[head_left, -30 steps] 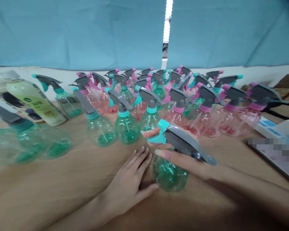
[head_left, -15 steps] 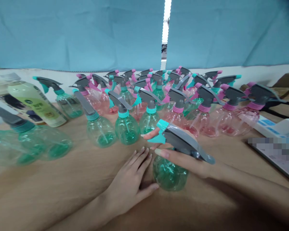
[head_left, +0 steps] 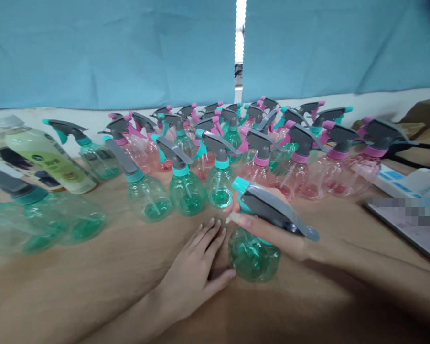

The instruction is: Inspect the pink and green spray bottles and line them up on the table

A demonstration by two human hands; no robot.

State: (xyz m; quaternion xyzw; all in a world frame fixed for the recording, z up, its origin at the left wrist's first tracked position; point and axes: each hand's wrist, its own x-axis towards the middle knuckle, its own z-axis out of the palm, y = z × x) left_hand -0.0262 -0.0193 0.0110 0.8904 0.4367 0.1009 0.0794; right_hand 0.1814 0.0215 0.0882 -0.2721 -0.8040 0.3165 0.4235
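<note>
The fingers of the right hand (head_left: 288,243) are grasping the green spray bottle (head_left: 252,263) just below its gray spray head (head_left: 268,203), one long-nailed digit crossing the near side of the neck and others wrapping the far side, curling by the turquoise trigger (head_left: 244,206). The left hand (head_left: 197,272) is lying palm down on the wooden-toned tabletop (head_left: 129,267), its fingers stretched out and gripping nothing; its thumb tip is ending right at the bottle's lower side, though whether the two are touching cannot be told. The held bottle is standing roughly upright on the tabletop, just right of the left hand, with its turquoise nozzle (head_left: 241,184) pointing leftward. Behind the hands, three turquoise-collared spray bottles (head_left: 188,191) are standing side by side, and to their right a row of pink-collared spray bottles (head_left: 301,174) is stretching away, with more gray heads crowding behind. At the far left, large green spray bottles (head_left: 71,215) are sitting near a pale labeled bottle (head_left: 52,155). On the right, a flat dark-edged object with a pixelated surface (head_left: 412,224) is lying in front of a white-and-blue item (head_left: 412,179). Beyond everything, a blue cloth (head_left: 129,52) is hanging before a white wall, with a bright vertical strip (head_left: 240,33) showing through.
</note>
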